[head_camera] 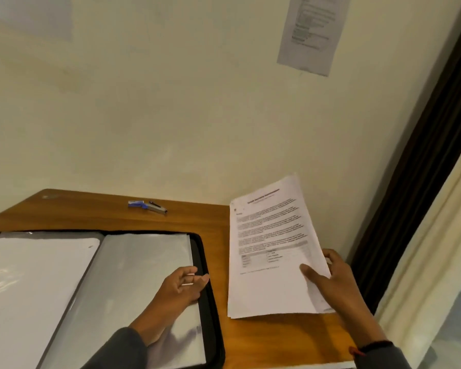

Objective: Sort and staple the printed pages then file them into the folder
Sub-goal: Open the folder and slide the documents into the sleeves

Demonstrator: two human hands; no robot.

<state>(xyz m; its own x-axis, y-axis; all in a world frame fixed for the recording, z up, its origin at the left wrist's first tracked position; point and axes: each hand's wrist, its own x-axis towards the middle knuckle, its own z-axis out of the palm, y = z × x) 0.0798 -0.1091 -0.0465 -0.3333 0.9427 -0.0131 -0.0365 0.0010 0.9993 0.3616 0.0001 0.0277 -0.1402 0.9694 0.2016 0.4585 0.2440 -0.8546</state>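
Observation:
My right hand [333, 280] grips a set of printed pages [269, 249] by its lower right corner, thumb on top, holding it tilted above the right part of the wooden table [218, 222]. An open black folder [210, 302] with clear plastic sleeves [139, 275] lies at the left. A white sheet [32, 275] sits in its left-hand sleeve. My left hand [183, 286] rests at the right edge of the right-hand sleeve, fingers curled at that edge. A blue and silver stapler [147, 207] lies at the back of the table, apart from both hands.
The table stands against a cream wall with a printed notice [312, 33] taped high up. A dark door or window frame [421, 169] runs down the right side, close to the table's right edge.

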